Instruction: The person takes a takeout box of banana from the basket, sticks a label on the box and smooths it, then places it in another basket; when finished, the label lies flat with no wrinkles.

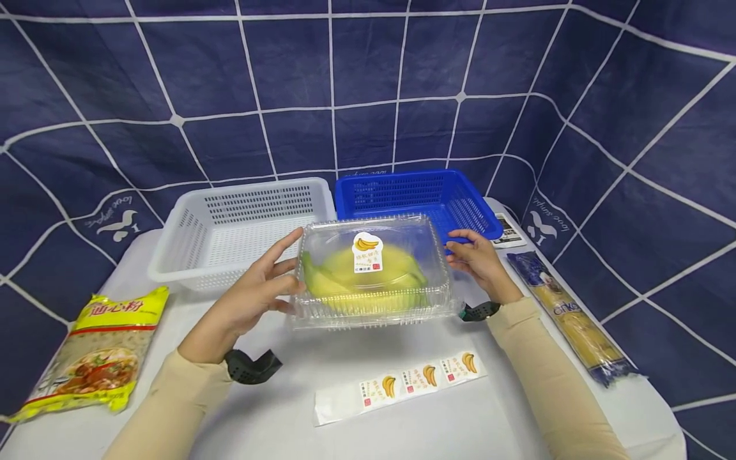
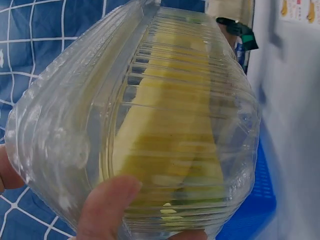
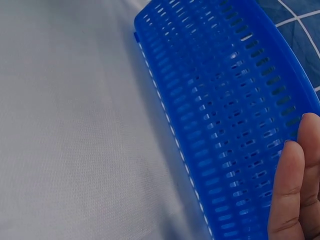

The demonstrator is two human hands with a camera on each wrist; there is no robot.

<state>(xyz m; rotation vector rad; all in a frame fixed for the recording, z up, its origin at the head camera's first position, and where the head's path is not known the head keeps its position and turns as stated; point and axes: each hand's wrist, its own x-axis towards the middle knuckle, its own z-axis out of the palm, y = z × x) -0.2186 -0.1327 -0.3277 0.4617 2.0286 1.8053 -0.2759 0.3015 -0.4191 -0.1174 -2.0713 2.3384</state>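
Observation:
A clear plastic clamshell box (image 1: 376, 300) with bananas (image 1: 339, 268) inside is held above the table, a banana sticker (image 1: 368, 252) on its lid. My left hand (image 1: 247, 303) grips the box's left end; the thumb (image 2: 112, 205) presses its ribbed side in the left wrist view. Beside the box's right end, my right hand (image 1: 480, 262) has loosely bent fingers and seems to hold nothing. In the right wrist view its fingers (image 3: 287, 192) appear in front of the blue basket (image 3: 215, 120); whether they touch it I cannot tell.
At the back stands a white basket (image 1: 195, 271) left of the blue one. A strip of banana stickers (image 1: 339, 402) lies in front. A yellow-edged food bag (image 1: 103, 351) is at the left, a pasta pack (image 1: 569, 316) at the right, and a printed card (image 1: 508, 230) behind it.

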